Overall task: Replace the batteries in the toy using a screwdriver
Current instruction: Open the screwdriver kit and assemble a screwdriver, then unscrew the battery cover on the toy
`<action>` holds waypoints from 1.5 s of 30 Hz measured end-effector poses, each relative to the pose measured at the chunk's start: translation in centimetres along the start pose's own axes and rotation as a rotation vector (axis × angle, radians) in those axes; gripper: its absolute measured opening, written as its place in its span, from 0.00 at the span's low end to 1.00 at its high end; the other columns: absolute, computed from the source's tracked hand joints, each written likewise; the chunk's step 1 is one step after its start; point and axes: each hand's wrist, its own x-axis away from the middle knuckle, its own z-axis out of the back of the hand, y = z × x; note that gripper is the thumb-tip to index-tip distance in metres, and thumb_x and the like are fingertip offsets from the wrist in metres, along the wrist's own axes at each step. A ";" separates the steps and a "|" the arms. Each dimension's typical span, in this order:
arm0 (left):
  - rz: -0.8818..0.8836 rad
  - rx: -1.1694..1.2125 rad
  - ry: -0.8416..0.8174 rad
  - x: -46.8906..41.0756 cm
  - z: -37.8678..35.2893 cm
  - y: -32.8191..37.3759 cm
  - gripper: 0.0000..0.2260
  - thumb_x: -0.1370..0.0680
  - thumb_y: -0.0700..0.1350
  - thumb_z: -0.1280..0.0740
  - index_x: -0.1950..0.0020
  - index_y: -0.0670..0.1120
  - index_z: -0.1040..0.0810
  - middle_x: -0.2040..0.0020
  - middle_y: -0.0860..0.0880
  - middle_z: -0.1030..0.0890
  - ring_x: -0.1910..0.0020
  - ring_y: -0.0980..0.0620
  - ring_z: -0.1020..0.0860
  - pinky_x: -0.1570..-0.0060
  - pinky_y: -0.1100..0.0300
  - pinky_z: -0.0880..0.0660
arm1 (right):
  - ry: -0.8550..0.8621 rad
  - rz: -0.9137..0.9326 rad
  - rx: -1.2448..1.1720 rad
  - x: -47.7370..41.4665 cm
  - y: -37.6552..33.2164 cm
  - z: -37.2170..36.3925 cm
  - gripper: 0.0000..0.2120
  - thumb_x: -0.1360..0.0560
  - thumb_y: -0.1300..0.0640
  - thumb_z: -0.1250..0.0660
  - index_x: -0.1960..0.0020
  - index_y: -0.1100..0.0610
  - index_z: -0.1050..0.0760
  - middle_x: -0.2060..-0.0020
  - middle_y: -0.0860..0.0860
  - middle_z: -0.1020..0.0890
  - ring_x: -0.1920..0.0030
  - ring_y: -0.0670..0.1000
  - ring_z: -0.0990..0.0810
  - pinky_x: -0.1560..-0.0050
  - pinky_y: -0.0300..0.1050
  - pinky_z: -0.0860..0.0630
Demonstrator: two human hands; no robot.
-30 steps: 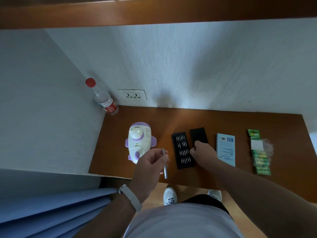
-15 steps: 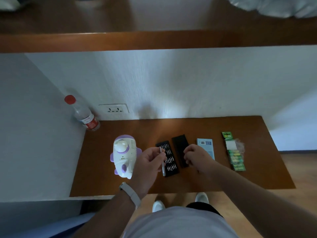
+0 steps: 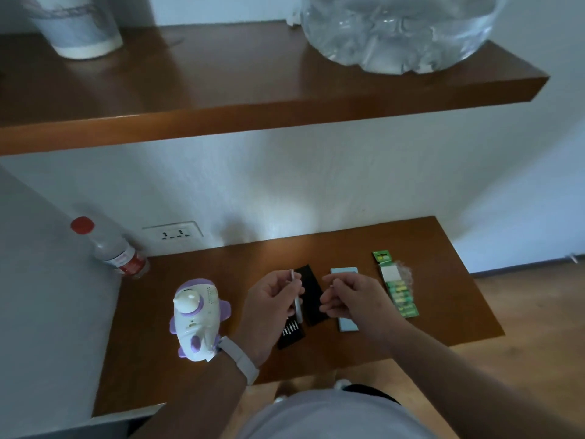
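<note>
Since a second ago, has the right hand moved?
Yes. The right hand shifted right: from the edge of the bit tray to beyond the black lid, over the blue booklet.

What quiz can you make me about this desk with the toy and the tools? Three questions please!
1. True or false: the left hand grips the white and purple toy.
2. What does the left hand hold? A) a silver screwdriver B) a red-capped bottle C) a blue booklet
3. Fill in: the green battery pack lies nearest the ____ hand.

Key: 1 false, the toy stands on the desk with no hand gripping it. 2 A. 3 right; the right hand is the one beside it.
</note>
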 end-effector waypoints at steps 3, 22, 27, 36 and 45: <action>-0.002 0.013 0.015 -0.2 -1.4 0.8 0.05 0.20 0.42 0.32 0.49 0.51 0.17 0.58 0.51 0.15 0.57 0.52 0.17 0.52 0.52 0.20 | -0.025 0.008 -0.028 0.3 -0.5 1.2 0.11 0.16 0.61 0.44 0.46 0.62 0.23 0.64 0.56 0.16 0.61 0.54 0.15 0.62 0.41 0.20; 0.005 -0.014 0.090 -0.4 -7.9 3.8 0.05 0.20 0.43 0.33 0.46 0.49 0.18 0.55 0.46 0.16 0.55 0.48 0.18 0.53 0.58 0.20 | -0.426 -0.046 0.010 -1.6 -3.5 7.4 0.13 0.15 0.54 0.48 0.49 0.61 0.31 0.61 0.58 0.17 0.60 0.55 0.17 0.61 0.43 0.22; -0.007 -0.005 0.103 -0.1 -9.3 4.0 0.05 0.20 0.41 0.33 0.47 0.46 0.18 0.57 0.45 0.15 0.57 0.47 0.16 0.56 0.59 0.19 | -0.466 -0.044 -0.068 -2.2 -3.9 7.8 0.11 0.16 0.60 0.44 0.42 0.64 0.27 0.58 0.59 0.17 0.59 0.54 0.17 0.58 0.41 0.20; -0.002 -0.049 0.178 0.1 -10.9 3.8 0.05 0.19 0.42 0.34 0.46 0.47 0.19 0.59 0.49 0.16 0.57 0.47 0.17 0.55 0.56 0.18 | -0.419 -0.013 -0.034 -3.4 -3.9 9.1 0.12 0.16 0.63 0.46 0.47 0.68 0.25 0.59 0.60 0.16 0.58 0.56 0.15 0.58 0.41 0.19; 0.018 -0.067 0.168 -0.3 -12.8 3.6 0.05 0.19 0.43 0.34 0.46 0.48 0.19 0.59 0.48 0.16 0.59 0.52 0.17 0.57 0.62 0.20 | -0.421 -0.012 -0.062 -3.3 -3.8 11.1 0.07 0.16 0.60 0.46 0.44 0.64 0.33 0.58 0.59 0.14 0.55 0.57 0.14 0.58 0.41 0.19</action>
